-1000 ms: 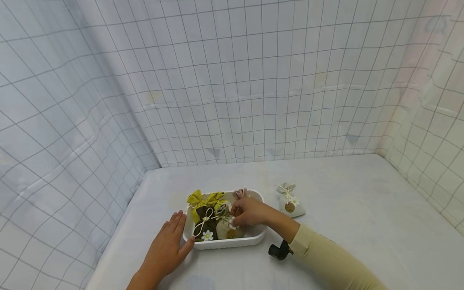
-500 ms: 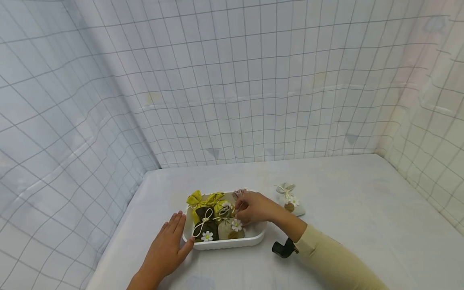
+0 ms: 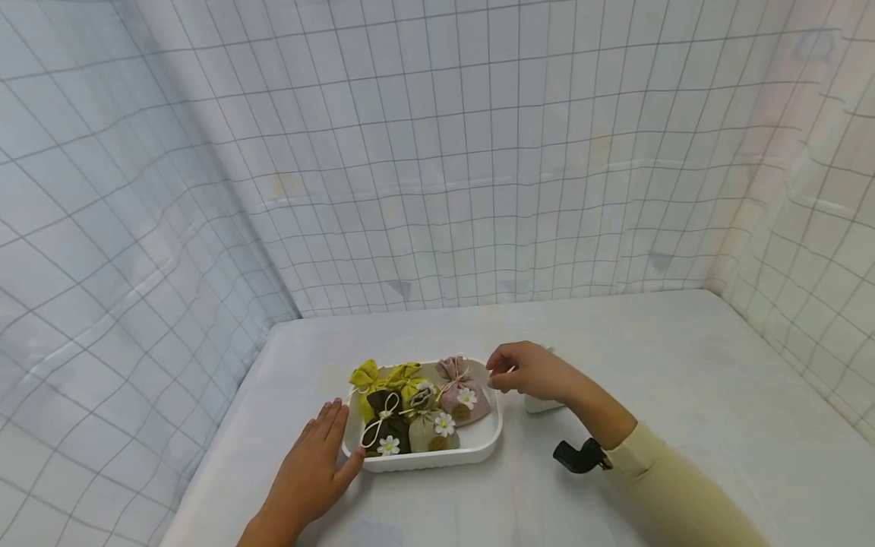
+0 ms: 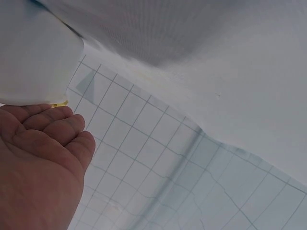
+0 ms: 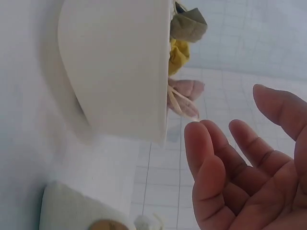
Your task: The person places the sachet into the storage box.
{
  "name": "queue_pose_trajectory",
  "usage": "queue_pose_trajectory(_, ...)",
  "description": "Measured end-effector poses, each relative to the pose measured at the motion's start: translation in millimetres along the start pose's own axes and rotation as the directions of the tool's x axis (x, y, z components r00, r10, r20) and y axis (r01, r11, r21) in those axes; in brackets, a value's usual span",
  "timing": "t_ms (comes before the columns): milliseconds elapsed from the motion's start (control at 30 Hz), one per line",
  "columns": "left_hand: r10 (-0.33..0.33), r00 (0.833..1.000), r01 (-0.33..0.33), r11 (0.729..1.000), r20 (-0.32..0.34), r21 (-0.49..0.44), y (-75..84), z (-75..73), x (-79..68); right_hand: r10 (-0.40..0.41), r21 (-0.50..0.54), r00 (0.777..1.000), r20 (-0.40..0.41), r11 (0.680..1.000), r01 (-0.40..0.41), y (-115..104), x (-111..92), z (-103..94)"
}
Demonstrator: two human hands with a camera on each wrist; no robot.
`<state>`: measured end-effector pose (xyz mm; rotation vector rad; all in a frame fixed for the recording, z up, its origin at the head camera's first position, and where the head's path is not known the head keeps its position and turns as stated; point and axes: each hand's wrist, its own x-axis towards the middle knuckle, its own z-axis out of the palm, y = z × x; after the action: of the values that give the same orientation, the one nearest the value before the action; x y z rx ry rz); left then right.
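Observation:
My left hand [image 3: 311,463] lies with straight fingers against the left end of the white tray [image 3: 485,454]. In the tray are two yellow drawstring pouches [image 3: 365,377], a dark brown pouch [image 3: 386,433], a beige pouch [image 3: 431,435] and a pink pouch [image 3: 465,406]. White flowers decorate several of them. Just past the tray's right end hovers my right hand [image 3: 536,372], fingers loosely bent; the right wrist view shows nothing between them. Behind that hand, a pale grey-white pouch [image 3: 543,405] on the table is mostly hidden; its body [image 5: 72,208] shows in the right wrist view.
A white cloth covers the table [image 3: 642,365]. Grid-patterned curtains [image 3: 437,167] hang behind it and on both sides. A black curved device [image 3: 579,456] sits at my right wrist, by the sleeve [image 3: 670,486].
My right hand has moved right, out of the tray to beside its right end. The pink pouch is now in full view, and the pale pouch is mostly covered. My left hand keeps its place.

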<state>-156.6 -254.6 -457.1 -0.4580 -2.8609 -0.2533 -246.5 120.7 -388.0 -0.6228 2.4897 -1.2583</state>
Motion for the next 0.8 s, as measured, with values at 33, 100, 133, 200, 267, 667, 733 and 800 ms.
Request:
queue_pose_trajectory(33,-0.001,1.000,0.001,1.000,0.000,0.003,-0.1,-0.4,-0.1,0.025,0.023,1.000,0.010,0.999,-0.025,1.7,-2.3,-4.5)
queue_pose_trajectory(100,-0.003,1.000,0.003,1.000,0.002,0.002,0.2,-1.2,-0.3,0.063,0.066,0.998,0.026,0.996,-0.065,6.6,-6.6,-13.2)
queue_pose_trajectory(133,-0.003,1.000,0.003,1.000,0.002,0.000,0.5,-1.7,-0.5,0.080,0.086,0.996,0.031,0.993,-0.082,9.2,-8.9,-17.5)
queue_pose_trajectory(200,0.000,1.000,0.000,1.000,-0.003,-0.003,0.8,-2.3,-0.6,0.100,0.109,0.994,0.036,0.989,-0.103,14.2,-13.6,-25.5)
queue_pose_trajectory(267,0.009,1.000,-0.009,1.000,-0.013,-0.004,1.2,-3.1,-0.6,0.102,0.098,0.994,0.030,0.990,-0.105,19.3,-18.6,-32.8)
queue_pose_trajectory(667,0.004,1.000,-0.004,1.000,0.005,-0.002,0.7,-2.0,-0.1,0.182,0.069,0.982,-0.044,0.981,-0.179,60.1,-48.5,-69.7)
queue_pose_trajectory(733,0.002,1.000,-0.002,1.000,0.007,-0.001,0.8,-2.4,-0.2,0.202,0.087,0.978,-0.046,0.976,-0.197,67.1,-52.4,-74.2)
queue_pose_trajectory(800,0.001,1.000,-0.001,1.000,0.003,-0.002,0.9,-3.2,-0.2,0.221,0.110,0.974,-0.044,0.970,-0.215,73.7,-55.1,-77.8)
